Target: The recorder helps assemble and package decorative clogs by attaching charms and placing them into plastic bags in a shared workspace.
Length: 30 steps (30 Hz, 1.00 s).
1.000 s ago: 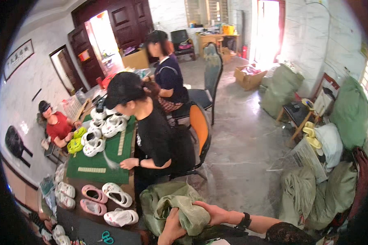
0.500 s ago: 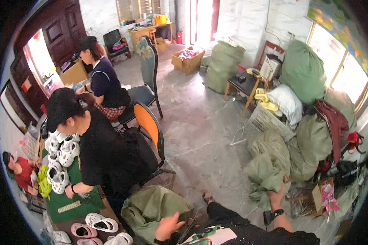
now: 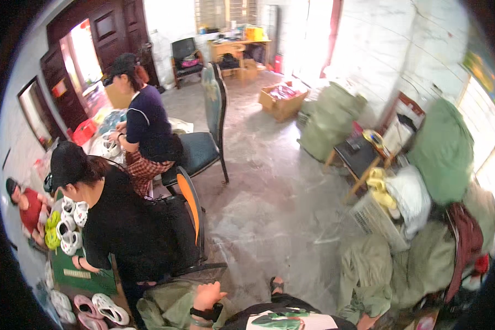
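Beside the table (image 3: 120, 301), the left hand (image 3: 209, 297) hovers loosely open and empty over 1 green woven sack (image 3: 162, 301), seemingly for balance; the right hand (image 3: 367, 321) meets another slumped sack (image 3: 364, 267), its grip unclear.

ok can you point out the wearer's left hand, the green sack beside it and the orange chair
left hand (image 3: 207, 297): head view, on the middle of the hand
green sack (image 3: 168, 304): head view, on its folds left of the hand
orange chair (image 3: 189, 202): head view, on its backrest
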Available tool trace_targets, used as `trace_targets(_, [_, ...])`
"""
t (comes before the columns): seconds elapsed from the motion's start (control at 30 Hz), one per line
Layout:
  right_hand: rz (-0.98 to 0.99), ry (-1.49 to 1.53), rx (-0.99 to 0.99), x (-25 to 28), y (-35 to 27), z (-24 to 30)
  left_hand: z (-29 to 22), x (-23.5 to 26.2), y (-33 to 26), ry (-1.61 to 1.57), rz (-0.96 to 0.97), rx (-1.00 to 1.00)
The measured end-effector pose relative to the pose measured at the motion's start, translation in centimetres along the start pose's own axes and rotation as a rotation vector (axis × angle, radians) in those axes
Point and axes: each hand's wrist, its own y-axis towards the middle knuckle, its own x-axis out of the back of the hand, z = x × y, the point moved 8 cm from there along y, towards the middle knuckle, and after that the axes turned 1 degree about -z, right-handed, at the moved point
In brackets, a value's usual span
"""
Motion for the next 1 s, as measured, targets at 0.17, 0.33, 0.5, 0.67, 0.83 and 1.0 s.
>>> trace_targets(0.17, [0.392, 0.245, 0.347, -11.4, -2.2, 23.3, -6.6, 12.6, 6.1, -0.016, -0.572, -0.108])
trace_targets(0.33, [0.658, 0.702, 0.140, -21.9, -5.7, 44.5, -3.8, 22.5, 12.5, 0.017, -0.861, 0.025])
trace_targets(0.5, [0.895, 0.590, 0.200, -32.6, -10.5, 55.5, 4.1, 23.1, 17.1, 0.024, -0.774, 0.457])
trace_targets(0.67, [1.025, 0.502, 0.136, -44.1, -13.8, 58.8, 15.7, 18.7, 22.6, -0.397, -0.427, 1.045])
trace_targets(0.83, [1.007, 0.576, 0.291, -53.0, -13.1, 66.6, 19.6, 19.2, 27.5, -0.581, -0.258, 1.213])
trace_targets(1.0, [1.091, 0.656, 0.207, -61.5, -14.6, 79.1, 21.5, 15.4, 29.6, -0.615, 0.014, 1.052])
